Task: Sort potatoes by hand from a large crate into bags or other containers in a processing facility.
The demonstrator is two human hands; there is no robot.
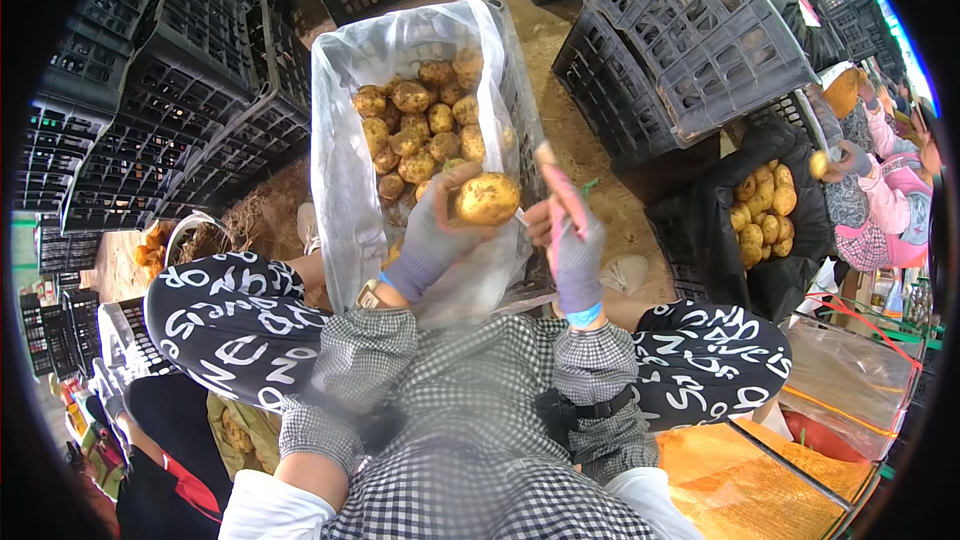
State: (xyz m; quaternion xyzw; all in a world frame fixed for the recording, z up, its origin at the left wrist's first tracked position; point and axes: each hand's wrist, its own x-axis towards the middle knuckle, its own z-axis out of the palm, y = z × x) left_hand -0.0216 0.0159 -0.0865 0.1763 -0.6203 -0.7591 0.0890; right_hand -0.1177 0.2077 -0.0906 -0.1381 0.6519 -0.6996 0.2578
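Note:
My left hand (439, 236), in a grey knit glove with bare fingertips, holds a yellow potato (487, 199) with brown soil marks above the near part of a crate. To its right, my right hand (571, 240), in a similar glove with pink on it, is raised. Its index finger points up, and its thumb and other fingers pinch a small, thin pale thing (523, 217), too small to name. Below both hands stands a plastic crate (525, 105) lined with a translucent white plastic bag (334, 165). Many soil-stained potatoes (412, 97) lie inside the bag.
Black plastic crates (187, 75) are stacked at the left, and more (697, 30) lean at the upper right. On the right, a crate lined with black plastic (705, 240) holds potatoes (765, 210). Beside it a co-worker's gloved hand (851, 161) holds a potato. Orange mesh (750, 487) lies lower right.

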